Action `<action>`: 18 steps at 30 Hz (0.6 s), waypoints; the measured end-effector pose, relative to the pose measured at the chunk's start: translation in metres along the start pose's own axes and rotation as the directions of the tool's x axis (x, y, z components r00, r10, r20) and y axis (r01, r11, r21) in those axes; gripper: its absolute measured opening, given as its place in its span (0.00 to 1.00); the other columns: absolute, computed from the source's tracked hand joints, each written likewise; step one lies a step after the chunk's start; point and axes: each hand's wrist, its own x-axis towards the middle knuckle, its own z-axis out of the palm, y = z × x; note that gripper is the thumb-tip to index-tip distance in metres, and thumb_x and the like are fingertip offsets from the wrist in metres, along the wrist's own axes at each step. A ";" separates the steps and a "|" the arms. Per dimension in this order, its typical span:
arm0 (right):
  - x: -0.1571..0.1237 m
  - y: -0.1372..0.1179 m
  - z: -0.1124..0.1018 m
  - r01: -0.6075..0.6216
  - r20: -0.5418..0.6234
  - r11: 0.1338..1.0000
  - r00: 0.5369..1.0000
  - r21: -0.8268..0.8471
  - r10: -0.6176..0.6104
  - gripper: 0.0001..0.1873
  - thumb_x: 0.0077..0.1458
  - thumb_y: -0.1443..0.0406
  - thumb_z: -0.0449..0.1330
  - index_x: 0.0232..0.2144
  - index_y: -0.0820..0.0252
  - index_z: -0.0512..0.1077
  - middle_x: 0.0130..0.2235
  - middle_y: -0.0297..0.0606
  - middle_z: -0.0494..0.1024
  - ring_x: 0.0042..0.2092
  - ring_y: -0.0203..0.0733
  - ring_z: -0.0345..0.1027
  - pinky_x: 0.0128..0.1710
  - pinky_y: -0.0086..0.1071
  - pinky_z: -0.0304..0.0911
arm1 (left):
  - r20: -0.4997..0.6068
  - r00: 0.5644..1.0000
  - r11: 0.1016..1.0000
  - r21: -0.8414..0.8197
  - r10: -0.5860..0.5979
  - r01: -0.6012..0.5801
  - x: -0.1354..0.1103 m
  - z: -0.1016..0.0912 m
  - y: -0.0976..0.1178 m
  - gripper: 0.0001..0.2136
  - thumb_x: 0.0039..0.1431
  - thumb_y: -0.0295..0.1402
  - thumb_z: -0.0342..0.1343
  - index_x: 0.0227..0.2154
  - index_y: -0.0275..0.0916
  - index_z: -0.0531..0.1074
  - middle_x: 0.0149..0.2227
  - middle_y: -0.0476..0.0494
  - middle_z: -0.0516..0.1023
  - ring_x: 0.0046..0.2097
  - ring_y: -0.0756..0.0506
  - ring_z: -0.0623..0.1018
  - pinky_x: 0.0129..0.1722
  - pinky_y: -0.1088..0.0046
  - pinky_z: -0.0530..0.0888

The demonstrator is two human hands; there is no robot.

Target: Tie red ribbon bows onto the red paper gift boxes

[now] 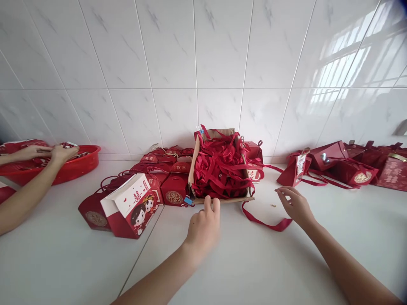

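Observation:
My left hand [205,222] is at the front rim of an open cardboard box [225,200], slightly blurred. Its thumb and finger appear closed on the rim; the other fingers are curled. Crumpled dark red ribbons [219,161] fill the box, and a few trail over its sides. On the right, my right hand [295,206] hovers above the counter with fingers loosely spread and nothing visible in them. Just left of it, a loose ribbon end [270,225] curls on the counter. A small red gift box [295,168] with a white tag stands behind that hand.
Left of the ribbons stand several red gift boxes [174,190], one with a white top and cartoon couple [136,207]. More red boxes [356,171] line the right side. At far left another person's hands [59,154] work over a red basin [85,167]. A tiled wall [171,114] backs the counter.

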 end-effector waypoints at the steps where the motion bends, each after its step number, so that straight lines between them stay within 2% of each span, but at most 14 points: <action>1: 0.001 -0.011 -0.004 0.027 -0.050 1.000 0.998 0.015 -0.027 0.18 0.59 0.55 0.48 0.35 0.59 0.74 0.44 0.43 0.74 0.39 0.43 0.71 0.31 0.34 0.68 | 0.024 1.000 1.000 0.008 0.005 -0.006 0.000 -0.002 0.001 0.19 0.60 0.24 0.44 0.55 0.33 0.60 0.58 0.26 0.65 0.26 0.46 0.79 0.22 0.70 0.74; 4: 0.006 -0.060 -0.017 0.195 -0.210 0.976 0.963 0.100 -0.171 0.13 0.60 0.59 0.52 0.34 0.58 0.73 0.40 0.42 0.76 0.37 0.41 0.70 0.28 0.31 0.67 | 0.065 0.998 1.000 -0.017 0.015 -0.014 -0.001 -0.004 0.002 0.19 0.60 0.25 0.46 0.55 0.33 0.61 0.57 0.27 0.66 0.30 0.44 0.80 0.24 0.71 0.75; 6: 0.011 -0.103 -0.023 0.321 -0.179 0.931 0.940 0.175 -0.290 0.11 0.61 0.61 0.52 0.36 0.58 0.73 0.36 0.40 0.76 0.37 0.41 0.71 0.33 0.32 0.68 | 0.077 0.997 0.999 -0.034 0.013 -0.010 -0.001 -0.003 0.002 0.19 0.60 0.26 0.47 0.55 0.33 0.61 0.57 0.27 0.66 0.32 0.43 0.80 0.26 0.70 0.76; 8: 0.019 -0.146 -0.022 0.404 -0.054 0.875 0.913 0.266 -0.405 0.11 0.61 0.63 0.51 0.37 0.58 0.72 0.35 0.40 0.77 0.36 0.40 0.71 0.35 0.31 0.67 | 0.082 0.997 0.999 -0.050 0.012 -0.008 -0.002 -0.002 0.002 0.20 0.59 0.26 0.48 0.55 0.33 0.60 0.57 0.26 0.65 0.32 0.43 0.80 0.28 0.70 0.77; 10: 0.030 -0.183 -0.012 0.395 0.174 0.868 0.872 0.300 -0.457 0.11 0.62 0.62 0.51 0.36 0.58 0.73 0.35 0.38 0.77 0.35 0.38 0.70 0.32 0.29 0.65 | 0.088 0.996 0.998 -0.066 0.014 -0.008 -0.003 0.000 0.003 0.21 0.58 0.26 0.49 0.56 0.32 0.60 0.57 0.25 0.65 0.32 0.43 0.80 0.28 0.70 0.77; 11: 0.036 -0.198 -0.004 0.385 0.309 0.876 0.828 0.292 -0.467 0.12 0.62 0.63 0.50 0.33 0.58 0.73 0.33 0.37 0.77 0.33 0.37 0.69 0.32 0.27 0.63 | 0.089 0.996 0.997 -0.072 0.016 -0.010 -0.004 0.001 0.003 0.22 0.58 0.25 0.49 0.56 0.32 0.59 0.57 0.24 0.65 0.33 0.43 0.80 0.28 0.69 0.77; 13: 0.050 -0.220 0.017 0.398 0.580 0.898 0.693 0.188 -0.428 0.12 0.60 0.65 0.51 0.30 0.58 0.74 0.31 0.34 0.77 0.31 0.35 0.68 0.31 0.26 0.61 | 0.089 0.996 0.997 -0.082 0.015 -0.008 -0.004 0.002 0.004 0.22 0.57 0.25 0.50 0.55 0.31 0.59 0.56 0.23 0.65 0.33 0.42 0.80 0.28 0.69 0.77; 14: 0.056 -0.227 0.029 0.408 0.651 0.910 0.670 0.079 -0.357 0.12 0.59 0.66 0.52 0.28 0.58 0.74 0.31 0.34 0.77 0.31 0.35 0.68 0.31 0.26 0.60 | 0.094 0.996 0.996 -0.087 0.012 -0.004 -0.005 0.002 0.004 0.22 0.57 0.25 0.50 0.55 0.31 0.60 0.55 0.22 0.66 0.33 0.42 0.79 0.28 0.69 0.77; 15: 0.062 -0.232 0.040 0.410 0.674 0.911 0.663 0.035 -0.324 0.11 0.58 0.68 0.53 0.27 0.59 0.73 0.30 0.35 0.77 0.31 0.36 0.68 0.30 0.27 0.59 | 0.100 0.995 0.996 -0.094 0.010 0.000 -0.005 0.002 0.004 0.21 0.56 0.25 0.50 0.54 0.31 0.61 0.55 0.22 0.66 0.33 0.42 0.79 0.29 0.68 0.77; 18: 0.073 -0.237 0.070 0.403 0.692 0.914 0.672 -0.042 -0.264 0.07 0.55 0.71 0.56 0.32 0.60 0.74 0.35 0.37 0.77 0.36 0.39 0.70 0.33 0.29 0.61 | 0.114 0.993 0.993 -0.115 0.009 0.004 -0.006 0.001 0.005 0.20 0.56 0.25 0.51 0.52 0.31 0.62 0.55 0.22 0.66 0.33 0.42 0.79 0.29 0.68 0.77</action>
